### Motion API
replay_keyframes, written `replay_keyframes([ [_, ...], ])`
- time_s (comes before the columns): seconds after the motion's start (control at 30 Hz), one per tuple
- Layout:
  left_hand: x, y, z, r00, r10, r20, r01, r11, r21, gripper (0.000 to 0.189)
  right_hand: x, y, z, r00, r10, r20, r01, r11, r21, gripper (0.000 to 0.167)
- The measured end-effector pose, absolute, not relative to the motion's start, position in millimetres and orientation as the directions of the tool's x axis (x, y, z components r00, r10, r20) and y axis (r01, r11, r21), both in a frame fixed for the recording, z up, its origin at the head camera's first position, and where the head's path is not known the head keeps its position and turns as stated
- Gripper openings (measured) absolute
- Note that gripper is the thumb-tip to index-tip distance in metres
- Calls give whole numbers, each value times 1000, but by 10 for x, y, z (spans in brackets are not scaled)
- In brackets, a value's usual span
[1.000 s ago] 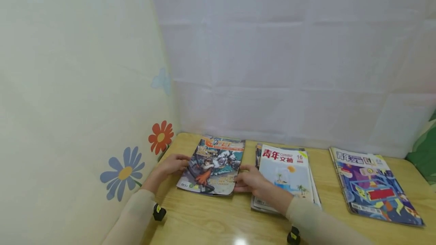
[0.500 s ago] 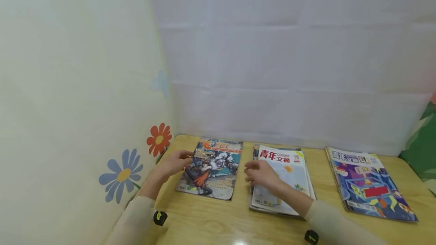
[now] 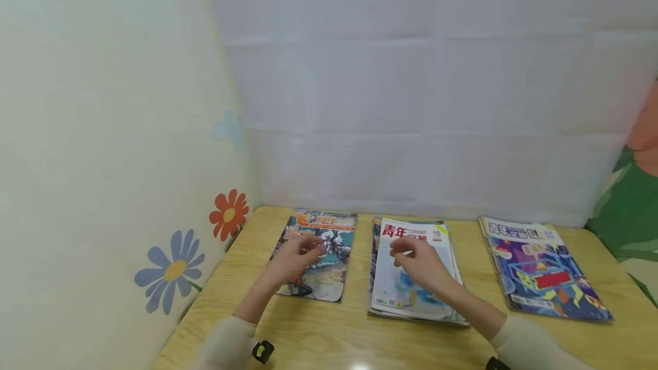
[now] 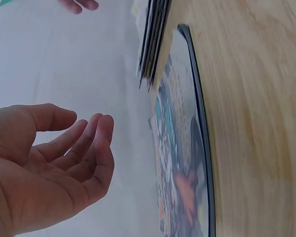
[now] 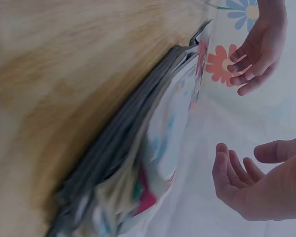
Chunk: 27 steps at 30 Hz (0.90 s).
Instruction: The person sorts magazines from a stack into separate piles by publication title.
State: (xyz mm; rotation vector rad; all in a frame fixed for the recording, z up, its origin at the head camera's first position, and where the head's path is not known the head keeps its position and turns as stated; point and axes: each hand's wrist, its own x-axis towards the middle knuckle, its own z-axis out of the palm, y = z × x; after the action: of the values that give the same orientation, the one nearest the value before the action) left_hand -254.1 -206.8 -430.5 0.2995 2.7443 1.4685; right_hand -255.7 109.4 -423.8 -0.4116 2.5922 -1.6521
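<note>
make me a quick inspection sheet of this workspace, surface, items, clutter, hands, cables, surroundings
surface: wood-grain table, light reflection at the near side
job's things: left magazine, any beneath it unclear; middle stack, uneven edges; right stack, set apart; all lying flat
clutter: nothing seen
grippers: left hand and right hand raised, fingers loosely curled, holding nothing
cables: nothing seen
surroundings: pale back cloth; left wall with red flower and blue flower
</note>
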Motion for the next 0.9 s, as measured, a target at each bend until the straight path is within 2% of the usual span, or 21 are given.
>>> replay_keyframes([
  [0.23, -2603, -1804, -4420, -944, 307, 121, 276, 535, 798, 29, -2530, 1477, -4353, -984, -164, 69, -126, 366, -922, 23],
  [0.4, -2636, -1599, -4535, -918, 382, 109, 303, 493, 816, 31, -2511, 1754, -4457, -992, -120, 39, -82, 382, -920, 26],
  [0.63, -2645, -1360, -4634, -902, 424, 87, 296, 456, 840, 32, -2530, 2022, -4560, -997, -81, 0, -38, 464, -885, 34],
  [0.9, -2702, -1099, -4676, -909, 416, 30, 273, 539, 797, 33, -2595, 2194, -4580, -998, -54, -41, 9, 504, -864, 35],
])
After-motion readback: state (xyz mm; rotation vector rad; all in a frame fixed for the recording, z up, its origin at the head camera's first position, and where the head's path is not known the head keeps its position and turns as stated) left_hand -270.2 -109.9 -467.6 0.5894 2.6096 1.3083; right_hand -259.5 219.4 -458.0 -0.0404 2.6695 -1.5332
